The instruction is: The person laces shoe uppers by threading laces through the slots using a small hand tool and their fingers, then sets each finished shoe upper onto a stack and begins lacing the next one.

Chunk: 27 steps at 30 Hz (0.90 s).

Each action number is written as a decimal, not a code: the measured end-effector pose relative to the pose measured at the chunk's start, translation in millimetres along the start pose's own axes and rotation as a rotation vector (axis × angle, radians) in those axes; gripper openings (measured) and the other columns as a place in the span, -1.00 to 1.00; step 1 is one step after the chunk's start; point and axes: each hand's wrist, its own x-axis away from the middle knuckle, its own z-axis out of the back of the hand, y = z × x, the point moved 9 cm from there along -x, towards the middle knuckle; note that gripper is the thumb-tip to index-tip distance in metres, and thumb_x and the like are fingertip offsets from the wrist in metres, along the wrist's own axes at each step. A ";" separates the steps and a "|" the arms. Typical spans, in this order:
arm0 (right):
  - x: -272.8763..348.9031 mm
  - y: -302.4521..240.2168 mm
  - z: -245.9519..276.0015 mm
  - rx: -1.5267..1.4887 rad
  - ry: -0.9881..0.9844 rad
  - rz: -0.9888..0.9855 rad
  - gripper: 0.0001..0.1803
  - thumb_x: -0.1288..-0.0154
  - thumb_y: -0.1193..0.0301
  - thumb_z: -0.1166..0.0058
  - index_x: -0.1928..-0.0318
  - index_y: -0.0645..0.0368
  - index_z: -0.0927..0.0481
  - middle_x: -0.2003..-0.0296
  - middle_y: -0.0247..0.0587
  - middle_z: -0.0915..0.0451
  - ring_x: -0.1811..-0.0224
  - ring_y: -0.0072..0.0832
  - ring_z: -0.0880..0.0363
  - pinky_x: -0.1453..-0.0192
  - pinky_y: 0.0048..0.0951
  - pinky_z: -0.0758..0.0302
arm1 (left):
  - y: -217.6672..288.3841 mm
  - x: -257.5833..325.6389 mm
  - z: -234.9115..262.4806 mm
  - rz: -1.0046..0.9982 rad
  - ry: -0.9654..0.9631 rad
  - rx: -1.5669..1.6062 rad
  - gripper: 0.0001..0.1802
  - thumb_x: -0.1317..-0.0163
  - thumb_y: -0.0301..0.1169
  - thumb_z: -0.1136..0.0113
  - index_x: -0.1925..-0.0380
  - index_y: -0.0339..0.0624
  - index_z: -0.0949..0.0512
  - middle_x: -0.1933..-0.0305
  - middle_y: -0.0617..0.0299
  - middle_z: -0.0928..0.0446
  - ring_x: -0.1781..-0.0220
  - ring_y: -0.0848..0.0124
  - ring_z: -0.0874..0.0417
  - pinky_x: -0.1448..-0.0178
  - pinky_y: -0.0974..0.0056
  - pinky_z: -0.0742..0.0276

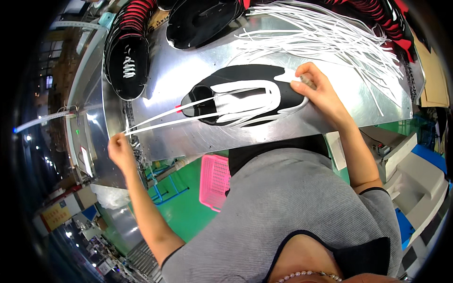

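A black-and-white shoe upper lies on its side of the metal table nearest me, its toe end to the right. Two white shoelace strands run taut from its eyelets, leftward past the heel opening. My left hand is closed on the ends of the shoelace at the table's left edge. At the other end, my right hand grips the toe of the shoe upper between thumb and fingers. A greyish-brown wrap shows by its fingers; I cannot make out what it is.
Loose white laces lie heaped at the back right. Stacked black-and-red uppers stand at the far left, a laced one in front. Another black upper lies at the back. Below the table, a pink basket sits on the green floor.
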 end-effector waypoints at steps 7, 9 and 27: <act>-9.7 -27.9 3.0 0.807 0.158 0.284 -0.41 -0.22 -0.12 -0.22 0.07 0.17 -0.57 0.28 -0.08 -0.66 0.30 -0.24 -0.69 0.21 -0.31 -0.56 | 370.4 105.8 -16.9 -0.819 -0.790 0.952 -0.90 -0.08 -0.63 -0.30 0.38 -0.29 -0.61 0.18 0.08 -0.66 0.12 0.27 -0.62 0.01 0.29 -0.49; -6.7 -41.2 12.4 0.730 0.264 0.341 -0.66 -0.23 0.19 -0.31 0.15 0.18 -0.65 0.32 -0.23 -0.65 0.33 -0.39 -0.64 0.19 -0.46 -0.52 | 367.8 91.8 -38.8 -0.737 -0.742 0.918 -0.91 -0.10 -0.64 -0.29 0.37 -0.30 -0.61 0.16 0.08 -0.66 0.11 0.27 -0.63 -0.01 0.28 -0.49; 13.9 -57.2 -73.4 -0.351 -0.209 0.063 -0.88 -0.30 0.44 -0.23 0.24 0.22 -0.61 0.38 -0.43 -0.56 0.33 -0.71 -0.46 0.23 -0.61 -0.40 | 344.7 109.4 -97.9 -0.410 -0.824 0.807 -0.93 -0.15 -0.53 -0.32 0.35 -0.21 -0.63 0.15 0.22 -0.66 0.09 0.38 -0.57 0.08 0.33 -0.42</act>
